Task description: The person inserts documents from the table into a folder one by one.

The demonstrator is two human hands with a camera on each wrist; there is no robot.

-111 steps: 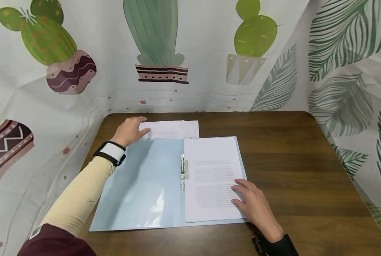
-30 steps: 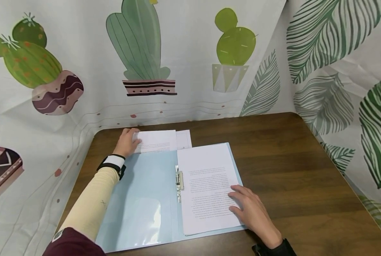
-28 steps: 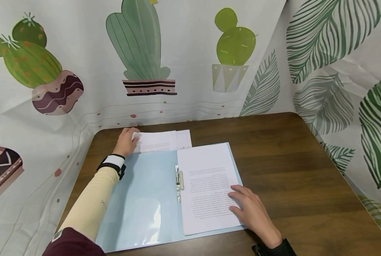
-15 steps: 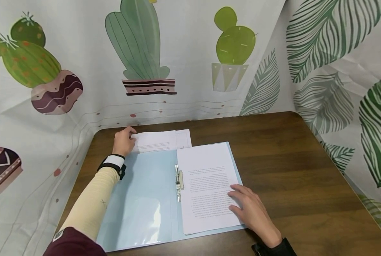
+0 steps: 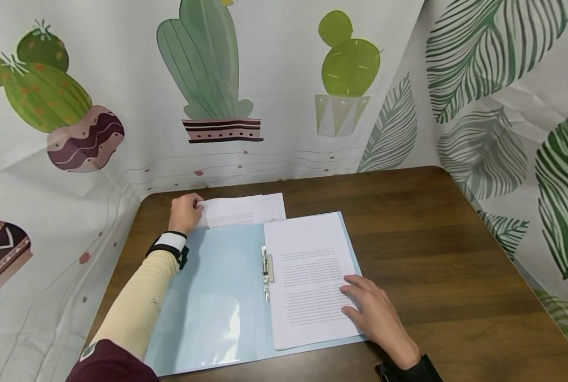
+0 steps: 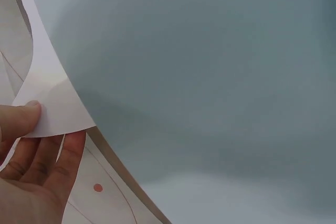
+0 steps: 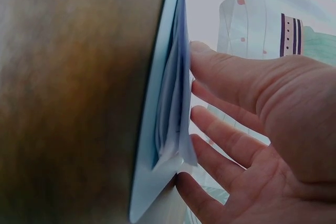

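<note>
The left hand (image 5: 185,213) pinches a loose sheet (image 5: 231,211) at the far edge of the open blue folder (image 5: 207,307); the desk (image 5: 422,233) extends widely rightward. In the folder lies a paper stack (image 5: 307,292), and the right hand (image 5: 381,321), relaxed, touches its right edge.

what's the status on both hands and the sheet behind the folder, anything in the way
Left hand pinching white sheet by its edge. Right hand resting on page stack. Open blue folder overlaps sheet's near side, possible snag.
</note>
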